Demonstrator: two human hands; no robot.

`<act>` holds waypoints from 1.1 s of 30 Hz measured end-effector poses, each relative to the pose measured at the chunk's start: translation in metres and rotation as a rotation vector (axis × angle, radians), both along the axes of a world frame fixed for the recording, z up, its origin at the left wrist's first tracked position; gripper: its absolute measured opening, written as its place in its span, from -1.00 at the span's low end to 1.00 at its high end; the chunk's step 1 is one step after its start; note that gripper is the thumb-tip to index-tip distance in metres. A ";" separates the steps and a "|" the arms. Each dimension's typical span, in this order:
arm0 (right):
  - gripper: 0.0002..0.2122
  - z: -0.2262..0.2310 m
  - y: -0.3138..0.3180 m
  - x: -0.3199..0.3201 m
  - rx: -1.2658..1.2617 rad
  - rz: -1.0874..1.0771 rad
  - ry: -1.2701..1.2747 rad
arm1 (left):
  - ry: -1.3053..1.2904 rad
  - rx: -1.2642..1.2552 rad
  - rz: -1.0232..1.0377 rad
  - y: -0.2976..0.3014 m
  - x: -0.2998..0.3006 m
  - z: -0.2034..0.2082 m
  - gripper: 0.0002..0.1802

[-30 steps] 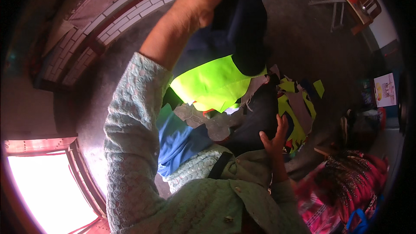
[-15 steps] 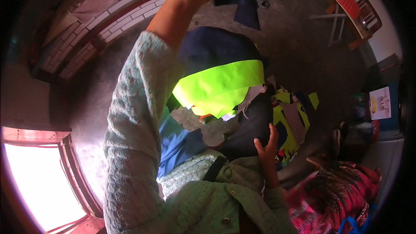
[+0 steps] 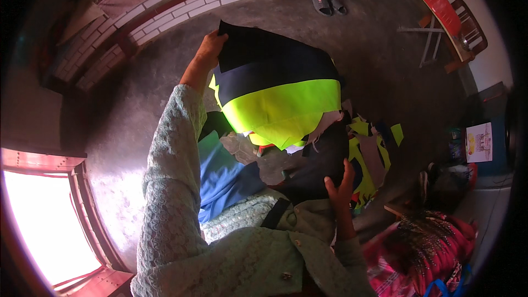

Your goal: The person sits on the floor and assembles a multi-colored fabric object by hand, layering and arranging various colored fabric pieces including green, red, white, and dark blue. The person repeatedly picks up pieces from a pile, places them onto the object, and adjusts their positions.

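My left hand (image 3: 210, 48) is closed on the upper left corner of a dark navy fabric piece (image 3: 258, 49). That piece lies over a bulging heap of cloth, above a wide neon yellow fabric band (image 3: 286, 99). On the right, my right hand (image 3: 342, 187) has its thumb and fingers apart, against dark cloth (image 3: 316, 170) near my lap; its contact with the cloth is partly hidden. Blue cloth (image 3: 225, 179) drapes beside my left sleeve.
Neon yellow and dark fabric scraps (image 3: 368, 154) lie right of the heap. Grey sandals (image 3: 327, 4) rest on the floor ahead. A red chair (image 3: 437, 5) stands far right, and pink patterned cloth (image 3: 429, 247) lies at the lower right.
My left hand has come down and toward me from the upper edge, bringing the dark fabric piece onto the heap. My right hand has stayed almost in place.
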State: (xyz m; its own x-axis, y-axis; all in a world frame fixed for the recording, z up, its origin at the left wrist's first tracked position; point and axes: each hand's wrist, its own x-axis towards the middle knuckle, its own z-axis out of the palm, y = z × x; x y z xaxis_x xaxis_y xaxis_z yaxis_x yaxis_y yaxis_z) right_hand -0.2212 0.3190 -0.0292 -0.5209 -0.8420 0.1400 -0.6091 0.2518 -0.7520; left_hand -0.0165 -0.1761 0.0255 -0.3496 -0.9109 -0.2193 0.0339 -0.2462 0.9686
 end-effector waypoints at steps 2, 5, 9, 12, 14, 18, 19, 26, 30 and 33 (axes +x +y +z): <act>-0.35 0.001 0.000 -0.001 0.000 0.006 0.002 | -0.029 -0.015 -0.019 -0.004 0.005 -0.008 -0.73; -0.35 0.004 -0.001 0.004 0.019 -0.011 -0.016 | 0.001 -0.049 -0.023 -0.006 0.023 -0.022 -0.72; -0.35 0.001 0.001 0.001 0.026 -0.014 0.017 | 0.211 0.077 0.009 0.019 0.019 -0.008 -0.75; -0.35 0.002 -0.003 0.002 0.044 -0.006 0.005 | -0.233 -0.630 -0.170 0.005 0.019 0.000 -0.77; -0.34 -0.001 -0.006 0.002 0.037 0.014 0.007 | -0.286 -0.697 -0.201 -0.010 0.003 0.015 -0.78; -0.36 -0.004 -0.002 0.001 0.009 -0.003 0.036 | 0.108 -0.186 -0.152 0.004 -0.099 0.077 -0.78; -0.36 -0.003 -0.002 0.001 0.009 -0.011 0.040 | 0.101 -0.220 -0.165 0.007 -0.119 0.089 -0.76; -0.37 0.008 -0.006 0.012 0.020 -0.024 -0.017 | 0.276 -0.414 -0.291 -0.009 -0.183 0.153 -0.79; -0.36 0.007 -0.001 0.006 0.031 -0.080 -0.023 | 0.357 -0.225 -0.498 0.026 -0.170 0.202 -0.81; -0.32 0.006 -0.002 0.007 0.022 -0.061 -0.031 | 0.204 -0.170 -0.366 0.009 -0.127 0.170 -0.77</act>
State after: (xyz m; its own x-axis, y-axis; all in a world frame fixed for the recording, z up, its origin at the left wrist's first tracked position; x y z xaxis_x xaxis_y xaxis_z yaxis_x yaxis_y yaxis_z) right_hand -0.2147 0.3173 -0.0233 -0.5754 -0.8111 0.1050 -0.5684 0.3043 -0.7644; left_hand -0.1434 -0.1670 0.1960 -0.6761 -0.7362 0.0297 0.1689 -0.1157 0.9788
